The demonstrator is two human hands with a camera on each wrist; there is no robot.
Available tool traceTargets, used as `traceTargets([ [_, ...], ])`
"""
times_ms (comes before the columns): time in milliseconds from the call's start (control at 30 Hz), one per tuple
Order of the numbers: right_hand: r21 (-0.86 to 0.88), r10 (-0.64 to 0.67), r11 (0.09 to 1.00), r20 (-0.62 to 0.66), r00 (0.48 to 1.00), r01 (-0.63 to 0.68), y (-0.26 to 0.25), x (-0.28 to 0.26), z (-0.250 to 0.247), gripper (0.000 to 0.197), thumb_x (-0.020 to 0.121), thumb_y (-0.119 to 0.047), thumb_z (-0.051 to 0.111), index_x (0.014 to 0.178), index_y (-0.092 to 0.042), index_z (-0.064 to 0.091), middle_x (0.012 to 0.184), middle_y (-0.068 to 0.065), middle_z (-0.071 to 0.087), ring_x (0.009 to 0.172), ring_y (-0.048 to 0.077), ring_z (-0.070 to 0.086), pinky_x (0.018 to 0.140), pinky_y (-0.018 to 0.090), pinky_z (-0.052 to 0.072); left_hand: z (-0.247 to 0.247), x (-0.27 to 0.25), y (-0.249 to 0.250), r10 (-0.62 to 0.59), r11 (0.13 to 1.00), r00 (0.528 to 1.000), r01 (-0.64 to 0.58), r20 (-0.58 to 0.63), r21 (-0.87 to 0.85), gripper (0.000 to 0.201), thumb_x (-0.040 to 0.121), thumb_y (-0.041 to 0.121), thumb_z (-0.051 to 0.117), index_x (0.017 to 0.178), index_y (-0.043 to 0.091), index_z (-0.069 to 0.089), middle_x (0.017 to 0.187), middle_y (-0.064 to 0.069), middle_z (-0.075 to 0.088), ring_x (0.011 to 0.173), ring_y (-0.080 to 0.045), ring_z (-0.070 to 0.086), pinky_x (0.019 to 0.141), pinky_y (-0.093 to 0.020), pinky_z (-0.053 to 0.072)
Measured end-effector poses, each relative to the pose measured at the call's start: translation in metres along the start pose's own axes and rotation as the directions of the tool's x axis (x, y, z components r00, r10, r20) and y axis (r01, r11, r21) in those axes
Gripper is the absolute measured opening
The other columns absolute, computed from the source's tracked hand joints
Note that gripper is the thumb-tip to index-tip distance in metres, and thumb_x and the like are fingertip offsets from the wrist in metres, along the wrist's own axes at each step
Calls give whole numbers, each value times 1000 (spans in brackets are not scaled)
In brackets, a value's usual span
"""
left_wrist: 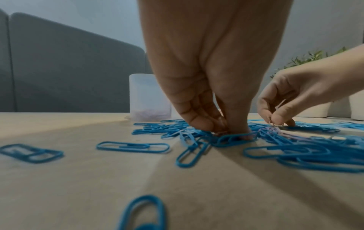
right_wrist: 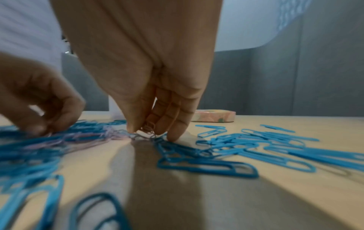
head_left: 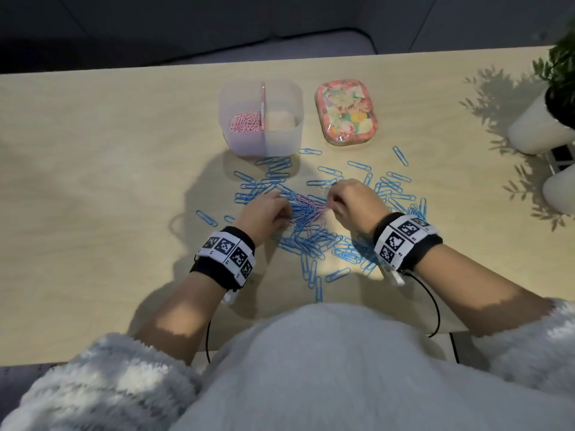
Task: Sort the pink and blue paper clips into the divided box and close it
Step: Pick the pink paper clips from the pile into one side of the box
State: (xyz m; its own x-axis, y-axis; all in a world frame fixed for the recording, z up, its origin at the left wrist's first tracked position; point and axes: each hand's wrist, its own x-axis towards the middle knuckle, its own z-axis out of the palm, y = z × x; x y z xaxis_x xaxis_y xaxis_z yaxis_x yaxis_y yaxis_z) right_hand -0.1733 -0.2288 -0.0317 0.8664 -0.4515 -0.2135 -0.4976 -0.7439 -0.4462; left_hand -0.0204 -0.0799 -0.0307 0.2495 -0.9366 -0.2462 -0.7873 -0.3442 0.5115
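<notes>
both hands down in the clip pile on the worktop (head_left: 93, 150): right hand (head_left: 351, 200) pinching pink clips (right_wrist: 149, 128), left hand (head_left: 264, 213) fingers pinched on something small i can't make out. more pink ones sit in the divided box's (head_left: 260, 141) left half; lid (head_left: 346, 112) beside it, blue clips (head_left: 311, 237) everywhere.

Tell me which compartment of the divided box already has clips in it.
The left compartment of the divided box, on the far side of the divider from the floral lid: it holds pink clips, while the right compartment shows only bare bottom.
</notes>
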Motion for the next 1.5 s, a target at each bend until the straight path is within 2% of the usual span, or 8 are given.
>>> traceTargets([
  [267, 781, 291, 582, 62, 955, -228, 9, -1, -32, 26, 89, 4, 53, 71, -15, 54, 50, -8, 59, 42, -2, 54, 49, 16, 49, -9, 0, -8, -127, 929, 985, 77, -118, -362, 13, 88, 11, 58, 97, 5, 65, 78, 0, 60, 70, -3, 56, 69, -15, 42],
  [533, 882, 303, -209, 469, 830, -422, 3, 10, -43, 22, 82, -3, 33, 71, -8, 51, 46, 2, 56, 44, 14, 60, 47, 22, 54, -33, 20, 3, -382, 187, 873, 394, 303, -900, 29, 95, 18, 41, 67, 17, 47, 56, 4, 56, 49, -7, 51, 50, -17, 43],
  [600, 892, 334, -12, 429, 839, -451, 1, 12, -34, 25, 85, -10, 39, 63, -10, 50, 45, 1, 50, 36, 12, 47, 40, 17, 40, -31, 28, 6, -409, 269, 862, 427, 299, -863, 35, 95, 27, 43, 61, 18, 42, 50, 4, 50, 43, -7, 46, 50, -20, 38],
  [733, 515, 225, 824, 83, 971, -235, -6, 10, -14, 5, 81, -13, 64, 78, -12, 67, 51, -5, 41, 37, 1, 40, 44, 14, 30, -14, 34, 11, -279, 851, 957, 286, 82, -440, 34, 96, 28, 43, 65, 14, 43, 63, -5, 46, 58, -19, 42, 63, -30, 34],
  [833, 110, 102, 988, 67, 993, -109, -10, 6, -8, 17, 78, -25, 67, 94, -26, 71, 58, -6, 50, 62, 10, 49, 61, 25, 34, -2, 29, 15, -215, 959, 975, 221, 52, -179, 20, 93, 29, 50, 85, 11, 53, 82, -8, 55, 78, -23, 49, 71, -31, 35],
  [967, -49, 38, 998, 18, 999, -37, -8, 1, -2, 18, 82, -32, 62, 97, -27, 71, 100, 0, 71, 99, 26, 61, 77, 32, 43, 1, 20, 11, -135, 989, 991, 136, 19, -62, 18, 85, 25, 62, 92, 8, 57, 88, -5, 57, 82, -21, 50, 71, -29, 36],
  [1233, 143, 162, 976, 19, 987, -163, 3, 4, 1, 8, 85, -19, 58, 81, -17, 65, 83, 7, 67, 82, 25, 59, 76, 33, 46, -12, 29, 12, -78, 996, 996, 76, -40, -46, 16, 87, 23, 59, 99, 12, 60, 71, 6, 44, 74, -18, 46, 66, -27, 34],
  [1500, 874, 265, 405, 168, 950, -267, 17, -6, -32, 23, 92, -3, 50, 72, -12, 54, 46, -7, 59, 44, 8, 46, 43, 17, 34, -11, 51, 27, 20, 989, 999, -24, 31, 144, 17, 90, 20, 55, 103, 10, 62, 110, -11, 58, 105, -28, 54, 80, -36, 42],
])
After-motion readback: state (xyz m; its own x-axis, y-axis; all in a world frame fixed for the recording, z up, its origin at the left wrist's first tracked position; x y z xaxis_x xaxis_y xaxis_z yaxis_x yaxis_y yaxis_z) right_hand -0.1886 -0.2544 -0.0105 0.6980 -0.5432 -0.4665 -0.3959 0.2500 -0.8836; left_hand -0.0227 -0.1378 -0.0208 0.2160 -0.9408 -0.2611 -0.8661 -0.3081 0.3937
